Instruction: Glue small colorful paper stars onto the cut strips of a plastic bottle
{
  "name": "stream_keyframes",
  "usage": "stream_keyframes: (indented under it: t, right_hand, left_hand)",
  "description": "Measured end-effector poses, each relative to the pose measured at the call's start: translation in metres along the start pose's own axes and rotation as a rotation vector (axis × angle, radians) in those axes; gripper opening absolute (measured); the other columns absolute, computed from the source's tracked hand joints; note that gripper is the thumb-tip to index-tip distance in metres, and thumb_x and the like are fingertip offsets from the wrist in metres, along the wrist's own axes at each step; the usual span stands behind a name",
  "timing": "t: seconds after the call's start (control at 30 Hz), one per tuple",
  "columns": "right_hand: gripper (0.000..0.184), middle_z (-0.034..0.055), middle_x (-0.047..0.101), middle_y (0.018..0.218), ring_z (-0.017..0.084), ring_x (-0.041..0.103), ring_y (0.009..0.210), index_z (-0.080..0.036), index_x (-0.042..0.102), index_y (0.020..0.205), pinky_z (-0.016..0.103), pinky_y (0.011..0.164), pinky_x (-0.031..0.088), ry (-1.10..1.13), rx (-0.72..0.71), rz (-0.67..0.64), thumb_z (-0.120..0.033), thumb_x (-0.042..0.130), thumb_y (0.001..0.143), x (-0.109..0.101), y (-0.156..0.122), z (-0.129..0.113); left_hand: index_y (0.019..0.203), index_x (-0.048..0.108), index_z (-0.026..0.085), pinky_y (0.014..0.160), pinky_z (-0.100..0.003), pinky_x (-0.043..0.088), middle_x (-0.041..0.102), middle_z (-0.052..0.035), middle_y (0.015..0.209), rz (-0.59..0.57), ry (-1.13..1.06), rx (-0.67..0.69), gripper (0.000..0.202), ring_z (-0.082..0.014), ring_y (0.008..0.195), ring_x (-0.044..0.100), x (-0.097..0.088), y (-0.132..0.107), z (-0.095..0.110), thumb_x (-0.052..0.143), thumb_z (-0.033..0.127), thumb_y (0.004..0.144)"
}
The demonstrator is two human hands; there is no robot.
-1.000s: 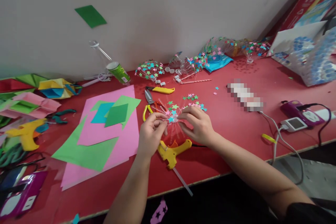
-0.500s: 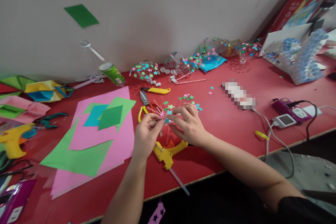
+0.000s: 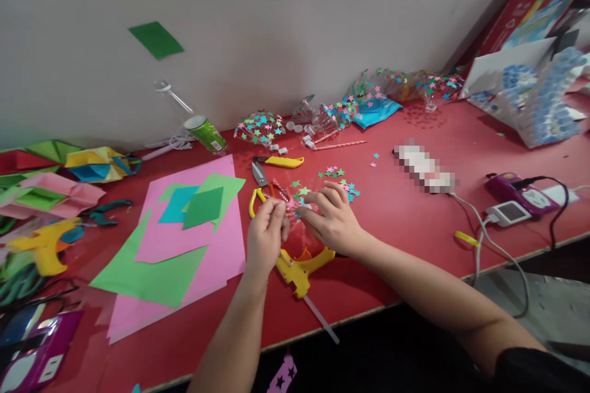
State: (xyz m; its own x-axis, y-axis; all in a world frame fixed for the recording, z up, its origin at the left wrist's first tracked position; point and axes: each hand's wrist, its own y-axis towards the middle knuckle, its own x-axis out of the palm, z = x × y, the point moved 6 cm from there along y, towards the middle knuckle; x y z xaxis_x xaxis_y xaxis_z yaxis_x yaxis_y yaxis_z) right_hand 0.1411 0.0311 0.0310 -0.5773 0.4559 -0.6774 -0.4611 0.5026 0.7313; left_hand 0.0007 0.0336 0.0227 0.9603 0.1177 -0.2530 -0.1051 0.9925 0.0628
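1. On my feed, the clear plastic piece (image 3: 302, 231) with its spread strips lies between both hands, above the red table (image 3: 382, 285), coloured stars clustered around its middle.
2. The left hand (image 3: 267, 234) is at its left side, fingers curled in and thumb close against them; I cannot tell whether they grip the plastic.
3. I see the right hand (image 3: 335, 219) opposite, fingers bent and tips near the stars; whether it pinches anything, I cannot tell.
4. Just below the plastic I have a yellow glue gun (image 3: 300, 275), a glue stick (image 3: 321, 319) protruding from its back end.
5. Beyond the left hand lie shears (image 3: 259, 174) with red and yellow handles, and a yellow cutter (image 3: 283, 162) near them.
6. Loose stars (image 3: 351, 189) are scattered just beyond the right hand.
7. To the left, I see pink sheets (image 3: 221, 236) under green and blue papers (image 3: 203, 207).
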Motion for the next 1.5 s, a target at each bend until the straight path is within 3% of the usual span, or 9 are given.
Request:
stream_keyframes:
  t: [0.27, 0.43, 0.53, 0.7, 0.9, 1.1, 1.23, 1.37, 1.5]
  right_hand:
    - [0.015, 0.0045, 0.064, 0.103, 0.02, 0.047, 0.096, -0.025, 0.066, 0.096, 0.042, 0.109, 0.033, 0.008, 0.009, -0.002, -0.018, 0.055, 0.091, -0.001, 0.003, 0.0]
    - [0.013, 0.0057, 0.063, 0.103, 0.021, 0.049, 0.096, -0.024, 0.066, 0.097, 0.044, 0.107, 0.034, 0.044, 0.011, -0.006, -0.018, 0.057, 0.089, -0.001, 0.002, -0.001]
    - [0.02, 0.0073, 0.062, 0.106, 0.022, 0.05, 0.1, -0.024, 0.065, 0.108, 0.046, 0.105, 0.035, 0.128, 0.064, 0.006, -0.023, 0.059, 0.088, -0.007, 0.001, 0.003]
    - [0.022, 0.0081, 0.06, 0.107, 0.023, 0.053, 0.103, -0.024, 0.063, 0.11, 0.043, 0.094, 0.043, 0.272, 0.323, 0.109, -0.025, 0.056, 0.09, -0.029, 0.003, 0.031]
    - [0.017, 0.0078, 0.06, 0.103, 0.022, 0.057, 0.1, -0.022, 0.063, 0.103, 0.038, 0.09, 0.046, 0.381, 0.54, 0.226, -0.022, 0.053, 0.089, -0.04, 0.001, 0.072]
    - [0.017, 0.009, 0.065, 0.092, 0.023, 0.058, 0.089, -0.018, 0.067, 0.093, 0.034, 0.082, 0.043, 0.119, 0.545, -0.208, -0.022, 0.052, 0.09, -0.013, -0.001, 0.09]
    - [0.019, 0.0119, 0.067, 0.097, 0.024, 0.059, 0.092, -0.017, 0.067, 0.098, 0.032, 0.077, 0.04, -0.124, 0.573, -0.553, -0.022, 0.05, 0.092, 0.001, -0.01, 0.095]
    - [0.016, 0.0137, 0.068, 0.094, 0.025, 0.062, 0.09, -0.015, 0.067, 0.094, 0.033, 0.071, 0.038, -0.18, 0.594, -0.651, -0.016, 0.053, 0.087, 0.006, -0.019, 0.098]
    - [0.016, 0.0129, 0.069, 0.093, 0.025, 0.064, 0.087, -0.015, 0.067, 0.093, 0.032, 0.068, 0.038, -0.186, 0.587, -0.687, -0.014, 0.051, 0.088, 0.012, -0.022, 0.095]
  left_hand:
    - [0.059, 0.04, 0.021, 0.047, -0.022, 0.036, 0.043, 0.0057, 0.042, 0.087, 0.022, 0.028, 0.043, -0.0081, 0.04, 0.04, -0.008, -0.003, 0.007, 0.045, 0.041, 0.096]
    - [0.061, 0.038, 0.021, 0.039, -0.021, 0.027, 0.039, 0.0076, 0.04, 0.434, -0.162, 0.194, 0.037, -0.0072, 0.036, 0.035, -0.039, -0.006, 0.019, 0.047, 0.036, 0.094]
    - [0.069, 0.042, 0.021, 0.035, -0.02, 0.022, 0.041, 0.0093, 0.042, 0.582, -0.187, 0.173, 0.027, -0.0069, 0.034, 0.034, -0.056, -0.002, 0.015, 0.05, 0.036, 0.09]
    - [0.078, 0.054, 0.017, 0.039, -0.017, 0.035, 0.061, 0.0051, 0.058, 0.48, -0.193, 0.034, 0.023, -0.006, 0.041, 0.048, -0.061, 0.015, -0.006, 0.073, 0.028, 0.07]
    - [0.075, 0.056, 0.017, 0.042, -0.02, 0.043, 0.06, 0.0041, 0.055, 0.415, -0.093, 0.018, 0.022, -0.0095, 0.041, 0.053, -0.059, 0.018, -0.012, 0.067, 0.036, 0.079]
    - [0.05, 0.044, 0.018, 0.043, -0.019, 0.035, 0.044, 0.005, 0.041, 0.48, 0.217, 0.139, 0.049, -0.0064, 0.038, 0.04, -0.07, 0.013, -0.005, 0.048, 0.042, 0.093]
    - [0.064, 0.055, 0.017, 0.045, -0.02, 0.042, 0.058, 0.0021, 0.056, 0.524, 0.09, 0.101, 0.033, -0.009, 0.045, 0.052, -0.073, 0.02, -0.019, 0.059, 0.042, 0.085]
    - [0.077, 0.057, 0.016, 0.053, -0.022, 0.052, 0.064, 0.0021, 0.065, 0.506, -0.025, 0.056, 0.025, -0.0117, 0.054, 0.063, -0.068, 0.026, -0.024, 0.075, 0.03, 0.067]
    - [0.073, 0.059, 0.014, 0.049, -0.024, 0.054, 0.066, -0.0005, 0.061, 0.474, -0.032, 0.004, 0.024, -0.0125, 0.048, 0.062, -0.062, 0.023, -0.019, 0.074, 0.032, 0.07]
